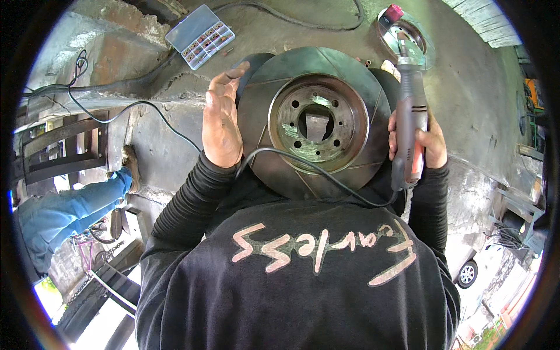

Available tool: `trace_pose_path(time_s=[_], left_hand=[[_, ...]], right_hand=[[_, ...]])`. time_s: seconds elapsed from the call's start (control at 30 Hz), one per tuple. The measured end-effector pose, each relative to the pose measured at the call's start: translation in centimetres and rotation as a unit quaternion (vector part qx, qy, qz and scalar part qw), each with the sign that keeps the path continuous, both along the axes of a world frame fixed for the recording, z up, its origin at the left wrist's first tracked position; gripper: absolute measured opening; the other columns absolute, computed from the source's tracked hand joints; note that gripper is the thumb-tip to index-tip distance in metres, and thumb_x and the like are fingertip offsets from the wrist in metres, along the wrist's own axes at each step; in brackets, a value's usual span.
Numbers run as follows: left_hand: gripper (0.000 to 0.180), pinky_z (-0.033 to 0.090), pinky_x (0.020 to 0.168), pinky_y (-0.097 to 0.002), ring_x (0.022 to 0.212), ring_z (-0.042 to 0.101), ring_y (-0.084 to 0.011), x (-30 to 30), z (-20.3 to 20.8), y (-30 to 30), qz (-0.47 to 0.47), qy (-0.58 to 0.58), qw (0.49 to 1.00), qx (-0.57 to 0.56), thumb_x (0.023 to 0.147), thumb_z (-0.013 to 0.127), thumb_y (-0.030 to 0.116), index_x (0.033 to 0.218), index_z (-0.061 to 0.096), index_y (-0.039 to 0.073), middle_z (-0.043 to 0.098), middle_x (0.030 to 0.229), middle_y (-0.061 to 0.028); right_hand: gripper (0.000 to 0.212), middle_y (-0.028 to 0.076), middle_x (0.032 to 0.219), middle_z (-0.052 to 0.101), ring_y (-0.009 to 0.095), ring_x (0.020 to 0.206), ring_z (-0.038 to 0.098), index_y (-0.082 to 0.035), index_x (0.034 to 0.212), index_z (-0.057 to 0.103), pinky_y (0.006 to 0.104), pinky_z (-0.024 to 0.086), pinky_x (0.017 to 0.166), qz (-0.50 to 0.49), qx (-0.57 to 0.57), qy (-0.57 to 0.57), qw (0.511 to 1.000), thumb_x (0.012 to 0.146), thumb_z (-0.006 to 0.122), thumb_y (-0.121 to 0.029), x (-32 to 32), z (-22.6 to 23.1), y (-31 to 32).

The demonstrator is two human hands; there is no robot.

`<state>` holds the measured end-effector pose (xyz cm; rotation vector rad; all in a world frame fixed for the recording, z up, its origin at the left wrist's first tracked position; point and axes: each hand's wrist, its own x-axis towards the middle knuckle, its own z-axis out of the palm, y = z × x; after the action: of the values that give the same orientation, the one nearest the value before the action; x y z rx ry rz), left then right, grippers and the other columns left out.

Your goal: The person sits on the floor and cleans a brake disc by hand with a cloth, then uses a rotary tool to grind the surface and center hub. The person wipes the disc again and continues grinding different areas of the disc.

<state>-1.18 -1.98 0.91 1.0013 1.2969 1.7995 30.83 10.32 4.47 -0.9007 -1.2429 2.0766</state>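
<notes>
A large slotted brake disc (315,169) rests across my lap, its raised hub and bolt holes facing up. At its left rim is my left hand (223,119), fingers stretched out and nothing in the palm. On the other side my right hand (429,140) is wrapped round a grey and red corded rotary tool (412,111), held upright with its tip pointing away from me. The tool's black cable (315,165) runs across the disc and over my left forearm. Part of the right-hand fingers is hidden behind the tool body.
An open compartment case (208,42) of small bits lies on the floor at the far left. Another disc (388,36) with a red item (394,11) on it is at the far right. A thick hose curves along the top. At left a person's jeans-clad leg (76,207) shows.
</notes>
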Motion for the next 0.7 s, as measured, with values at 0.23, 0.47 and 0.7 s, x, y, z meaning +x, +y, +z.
trace_pose_path(time_s=[0.23, 0.47, 0.7], left_hand=[[0.074, 0.017, 0.118, -0.0461, 0.139, 0.035, -0.0346, 0.2, 0.5, 0.7, -0.022, -0.063, 0.997, 0.049, 0.095, 0.039, 0.066, 0.128, 0.048, 0.000, 0.046, 0.141, -0.0240], [0.076, 0.021, 0.115, -0.0550, 0.136, 0.037, -0.0449, 0.2, -0.6, 0.4, 0.021, 0.032, 0.997, 0.063, 0.095, 0.033, 0.068, 0.135, 0.041, 0.004, 0.039, 0.145, -0.0286], [0.076, 0.025, 0.113, -0.0531, 0.133, 0.041, -0.0409, 0.5, -0.5, 0.3, 0.044, 0.035, 0.997, 0.044, 0.093, 0.042, 0.068, 0.137, 0.037, 0.007, 0.038, 0.144, -0.0245]], right_hand=[[0.091, 0.018, 0.121, 0.059, 0.030, 0.106, 0.063, -0.001, 0.147, 0.034, 0.0400, 0.051, 0.093, 0.185, 0.448, -0.268, 0.833, 0.070, 0.078, -0.019, -0.3, 2.3, 1.5], [0.077, 0.016, 0.109, 0.060, 0.035, 0.103, 0.060, -0.009, 0.143, 0.045, 0.0400, 0.049, 0.089, 0.351, 0.453, -0.363, 0.734, 0.072, 0.072, -0.018, -5.6, 4.7, 0.1], [0.078, 0.010, 0.096, 0.057, 0.031, 0.091, 0.056, -0.011, 0.140, 0.048, 0.0392, 0.050, 0.080, 0.327, 0.594, -0.355, 0.643, 0.067, 0.075, -0.017, -6.3, 3.7, 0.0]])
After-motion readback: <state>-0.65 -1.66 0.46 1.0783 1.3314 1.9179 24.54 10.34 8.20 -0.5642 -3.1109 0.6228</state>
